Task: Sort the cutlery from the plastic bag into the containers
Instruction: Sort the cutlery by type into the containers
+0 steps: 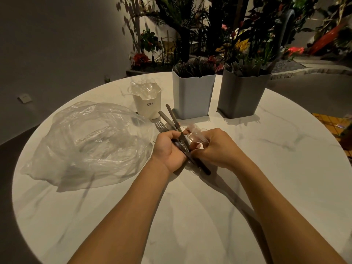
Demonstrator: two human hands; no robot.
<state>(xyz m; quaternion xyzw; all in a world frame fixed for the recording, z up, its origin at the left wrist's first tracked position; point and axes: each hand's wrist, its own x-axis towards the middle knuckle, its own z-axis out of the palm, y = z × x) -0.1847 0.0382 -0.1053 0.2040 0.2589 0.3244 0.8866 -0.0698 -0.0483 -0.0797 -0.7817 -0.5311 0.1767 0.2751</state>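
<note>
My left hand (170, 147) grips a mixed bundle of cutlery (172, 121) above the round marble table (247, 187): dark-handled knives, a fork with its tines toward the far left. My right hand (213, 147) pinches clear plastic spoons (195, 133) right beside that bundle. The crumpled clear plastic bag (89, 141) lies on the table to the left. Three containers stand behind: a small cream one (147, 103) holding clear plastic spoons, a pale blue one (192, 96) filled with dark cutlery, and a grey one (241, 96) with more cutlery.
Plants and flowers crowd the background behind the table. A chair back rises behind the grey container. A yellow patterned surface (331, 124) shows past the table's right edge. The near half of the table holds only my forearms.
</note>
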